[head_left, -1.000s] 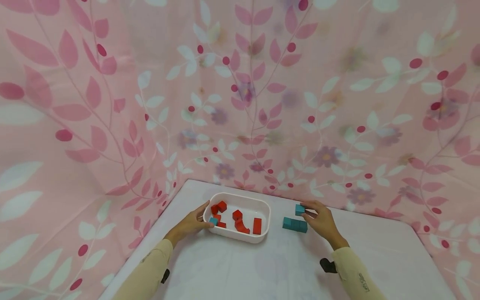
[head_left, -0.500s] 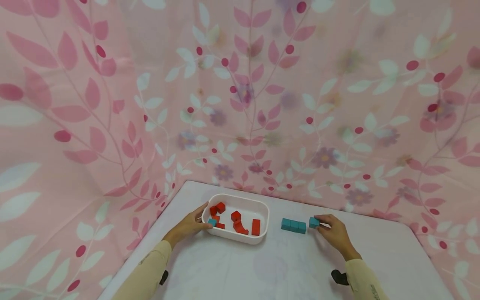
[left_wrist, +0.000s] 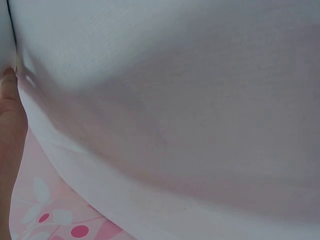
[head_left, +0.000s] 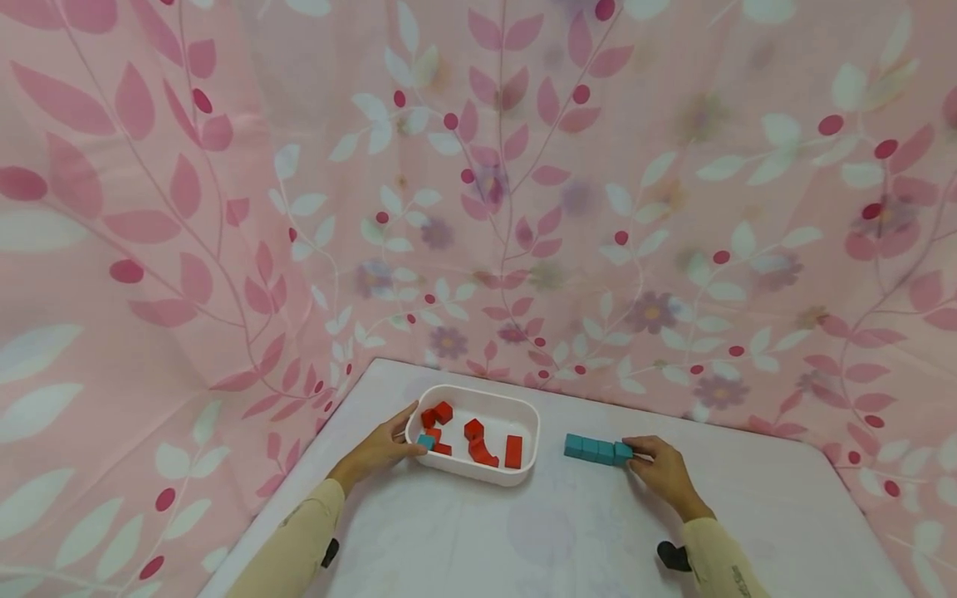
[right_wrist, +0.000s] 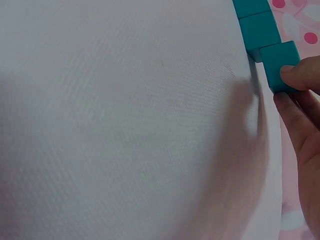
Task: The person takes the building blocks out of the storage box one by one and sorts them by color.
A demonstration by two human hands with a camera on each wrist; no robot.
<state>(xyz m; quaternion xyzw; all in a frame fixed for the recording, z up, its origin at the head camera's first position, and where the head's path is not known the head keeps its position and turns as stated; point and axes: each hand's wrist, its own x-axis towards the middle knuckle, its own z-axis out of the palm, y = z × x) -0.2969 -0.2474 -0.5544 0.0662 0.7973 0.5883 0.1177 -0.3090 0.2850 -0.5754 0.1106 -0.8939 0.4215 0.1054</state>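
Note:
My right hand (head_left: 665, 475) pinches a teal cube (right_wrist: 281, 65) between thumb and fingers. That cube sits at the right end of a row of teal cubes (head_left: 590, 449) on the table, slightly turned out of line with its neighbour in the right wrist view. At the left end of a white plastic tray (head_left: 478, 477), my left hand (head_left: 380, 448) grips the rim, thumb on the near side. Close to that thumb is another teal block (head_left: 425, 441) in the tray. Only part of the left hand shows in the left wrist view.
Several red blocks lie in the tray, among them an upright rectangle (head_left: 513, 452), a curved piece (head_left: 482, 453) and a cube (head_left: 444, 412). A white cloth covers the table (head_left: 553, 531). Pink floral curtain (head_left: 508, 208) hangs right behind its far edge.
My right hand has carried its teal cube from behind the row, out to the right and down, then left to the row's right end. The left hand and tray stay put.

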